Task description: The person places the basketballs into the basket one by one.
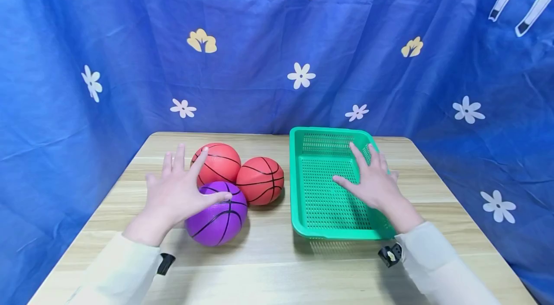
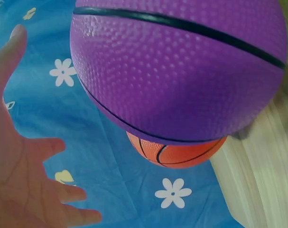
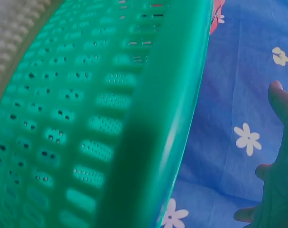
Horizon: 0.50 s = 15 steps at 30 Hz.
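Observation:
Fingers spread wide, my left hand (image 1: 173,194) hovers by the left side of a purple basketball (image 1: 218,228). The left wrist view shows a gap between that palm and the purple ball (image 2: 181,80). Just behind it sit two red basketballs, one (image 1: 222,160) at the back left and a smaller-looking one (image 1: 261,182) to the right. My right hand (image 1: 376,187), also with spread fingers, is over the right side of a green plastic basket (image 1: 296,189). In the right wrist view its fingers stay apart from the basket rim (image 3: 158,128).
The balls and basket stand on a light wood-grain table (image 1: 268,271). Behind and on both sides hangs a blue curtain (image 1: 246,83) with white flowers and yellow plants. A black wrist strap (image 1: 166,263) shows at the left sleeve and a black device (image 1: 390,254) at the right.

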Motion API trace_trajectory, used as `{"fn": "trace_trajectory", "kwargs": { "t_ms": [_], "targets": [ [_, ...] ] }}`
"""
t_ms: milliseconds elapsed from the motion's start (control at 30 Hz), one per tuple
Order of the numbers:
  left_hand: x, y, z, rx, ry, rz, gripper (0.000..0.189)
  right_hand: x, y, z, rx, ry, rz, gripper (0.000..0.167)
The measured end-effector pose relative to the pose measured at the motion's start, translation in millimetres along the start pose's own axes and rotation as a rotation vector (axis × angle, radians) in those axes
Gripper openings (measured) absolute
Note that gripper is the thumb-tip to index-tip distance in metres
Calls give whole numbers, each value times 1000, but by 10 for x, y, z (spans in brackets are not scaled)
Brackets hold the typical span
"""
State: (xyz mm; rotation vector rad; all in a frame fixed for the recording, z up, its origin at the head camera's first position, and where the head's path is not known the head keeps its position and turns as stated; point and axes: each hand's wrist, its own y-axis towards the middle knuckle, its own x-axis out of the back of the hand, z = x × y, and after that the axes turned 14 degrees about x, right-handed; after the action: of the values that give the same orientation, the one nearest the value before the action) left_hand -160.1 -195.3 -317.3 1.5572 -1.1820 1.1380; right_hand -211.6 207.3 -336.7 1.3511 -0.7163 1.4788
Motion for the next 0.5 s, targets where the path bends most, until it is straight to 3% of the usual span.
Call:
{"fn": "trace_trajectory", "kwargs": {
  "t_ms": [500],
  "targets": [
    [-11, -3, 196, 53, -45, 27, 127, 62, -56, -339, -76, 41, 4, 102]
  ]
}}
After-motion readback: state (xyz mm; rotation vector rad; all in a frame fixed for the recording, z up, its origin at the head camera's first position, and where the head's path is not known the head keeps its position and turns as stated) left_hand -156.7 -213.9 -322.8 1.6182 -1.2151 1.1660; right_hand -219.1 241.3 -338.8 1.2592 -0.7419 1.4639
